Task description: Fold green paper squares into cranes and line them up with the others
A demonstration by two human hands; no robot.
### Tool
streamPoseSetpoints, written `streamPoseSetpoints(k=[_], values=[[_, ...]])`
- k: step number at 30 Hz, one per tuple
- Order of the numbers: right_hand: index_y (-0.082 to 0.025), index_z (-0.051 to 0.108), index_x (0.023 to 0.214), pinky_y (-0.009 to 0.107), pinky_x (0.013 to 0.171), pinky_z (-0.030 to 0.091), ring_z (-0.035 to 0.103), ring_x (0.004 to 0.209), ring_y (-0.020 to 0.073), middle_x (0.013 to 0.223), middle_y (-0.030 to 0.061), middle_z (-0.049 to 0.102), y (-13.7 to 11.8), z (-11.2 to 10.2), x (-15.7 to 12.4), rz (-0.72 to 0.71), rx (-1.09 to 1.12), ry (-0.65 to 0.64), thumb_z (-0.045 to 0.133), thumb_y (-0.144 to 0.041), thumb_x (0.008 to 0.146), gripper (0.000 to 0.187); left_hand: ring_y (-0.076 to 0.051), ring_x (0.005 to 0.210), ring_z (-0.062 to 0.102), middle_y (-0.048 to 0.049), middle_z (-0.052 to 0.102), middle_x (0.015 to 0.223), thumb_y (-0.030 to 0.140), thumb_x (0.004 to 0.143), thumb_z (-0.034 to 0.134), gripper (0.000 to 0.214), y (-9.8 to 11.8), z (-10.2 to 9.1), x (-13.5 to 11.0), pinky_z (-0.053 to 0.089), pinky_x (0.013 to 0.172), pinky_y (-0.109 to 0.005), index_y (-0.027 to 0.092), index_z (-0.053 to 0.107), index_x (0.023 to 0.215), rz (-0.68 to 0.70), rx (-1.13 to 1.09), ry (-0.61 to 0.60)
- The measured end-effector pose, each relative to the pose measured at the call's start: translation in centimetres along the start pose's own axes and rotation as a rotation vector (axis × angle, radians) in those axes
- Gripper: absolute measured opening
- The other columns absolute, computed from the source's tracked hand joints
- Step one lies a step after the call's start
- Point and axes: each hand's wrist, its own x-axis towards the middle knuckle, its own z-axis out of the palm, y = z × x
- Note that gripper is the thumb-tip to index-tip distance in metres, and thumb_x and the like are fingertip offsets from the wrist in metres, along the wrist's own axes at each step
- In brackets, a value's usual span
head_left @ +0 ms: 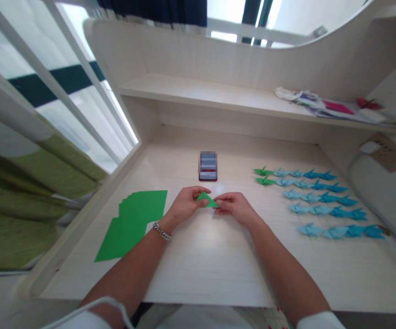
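Observation:
Between my two hands, above the middle of the desk, is a small piece of green paper folded into a triangle [206,199]. My left hand [188,203], with a chain bracelet on its wrist, pinches the paper's left side between thumb and fingers. At the right corner, the fingers of my right hand [234,206] close on the paper's tip. Green paper sheets [132,221] lie overlapped to the left. Over on the right, folded paper cranes [319,196] stand in several rows, mostly light and darker blue, with green cranes [264,182] at the left ends of two rows.
A phone [208,165] lies behind my hands. The raised shelf [198,97] at the back bears papers and a pink item [337,107] at its right. A plug with a cable [370,146] sits in the right wall socket. White bars [81,82] and a green curtain [47,183] border the left.

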Motion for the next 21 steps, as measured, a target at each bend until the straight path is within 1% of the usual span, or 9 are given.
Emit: streamPoseSetpoints(k=[2, 4, 8, 13, 17, 21], values=[[-0.012, 0.068, 0.084, 0.027, 0.057, 0.054, 0.066, 0.057, 0.0151, 0.071, 0.0091, 0.071, 0.01, -0.06, 0.00, 0.048, 0.029, -0.009, 0.076, -0.035, 0.066, 0.030, -0.015, 0.071, 0.061, -0.0053, 0.068, 0.081, 0.020, 0.066, 0.069, 0.033, 0.05, 0.01, -0.03, 0.048, 0.064, -0.027, 0.013, 0.066, 0.098, 0.004, 0.007, 0.006], [-0.012, 0.068, 0.082, 0.027, 0.056, 0.054, 0.066, 0.055, 0.0147, 0.071, 0.0103, 0.071, 0.14, -0.06, 0.06, 0.084, 0.030, -0.019, 0.075, -0.035, 0.067, 0.029, -0.015, 0.069, 0.060, -0.0047, 0.067, 0.078, 0.020, 0.066, 0.069, 0.033, 0.06, 0.04, -0.04, 0.047, 0.062, -0.026, 0.013, 0.066, 0.098, 0.007, 0.026, 0.015], [-0.011, 0.068, 0.077, 0.023, 0.053, 0.052, 0.064, 0.053, 0.0124, 0.068, 0.0088, 0.071, 0.59, -0.13, 0.32, 0.069, -0.007, -0.030, 0.077, -0.036, 0.063, 0.030, -0.013, 0.065, 0.058, -0.0028, 0.066, 0.074, 0.019, 0.066, 0.068, 0.035, -0.02, 0.08, -0.03, 0.044, 0.058, -0.024, 0.013, 0.066, 0.100, 0.003, 0.064, 0.013], [-0.011, 0.070, 0.080, 0.024, 0.053, 0.051, 0.063, 0.052, 0.0123, 0.062, 0.0059, 0.069, 0.89, -0.39, 0.56, 0.024, -0.053, -0.030, 0.079, -0.039, 0.059, 0.036, -0.013, 0.065, 0.056, -0.0025, 0.065, 0.073, 0.019, 0.066, 0.066, 0.035, 0.15, 0.10, -0.07, 0.043, 0.058, -0.023, 0.014, 0.067, 0.100, -0.001, 0.106, 0.001], [-0.011, 0.069, 0.076, 0.023, 0.051, 0.050, 0.062, 0.050, 0.0121, 0.063, 0.0066, 0.070, 0.76, -0.18, 0.40, 0.042, -0.062, -0.029, 0.078, -0.039, 0.061, 0.032, -0.014, 0.065, 0.056, -0.0025, 0.064, 0.073, 0.019, 0.067, 0.065, 0.035, 0.15, 0.09, -0.05, 0.043, 0.058, -0.024, 0.014, 0.067, 0.101, 0.012, 0.127, -0.002], [-0.011, 0.068, 0.075, 0.025, 0.054, 0.052, 0.065, 0.053, 0.0138, 0.068, 0.0101, 0.071, 0.86, 0.17, 0.29, 0.115, 0.032, -0.066, 0.074, -0.038, 0.067, 0.028, -0.014, 0.067, 0.055, -0.0032, 0.065, 0.075, 0.019, 0.067, 0.064, 0.035, -0.14, 0.08, 0.01, 0.043, 0.060, -0.025, 0.014, 0.067, 0.102, 0.037, 0.158, -0.001]])
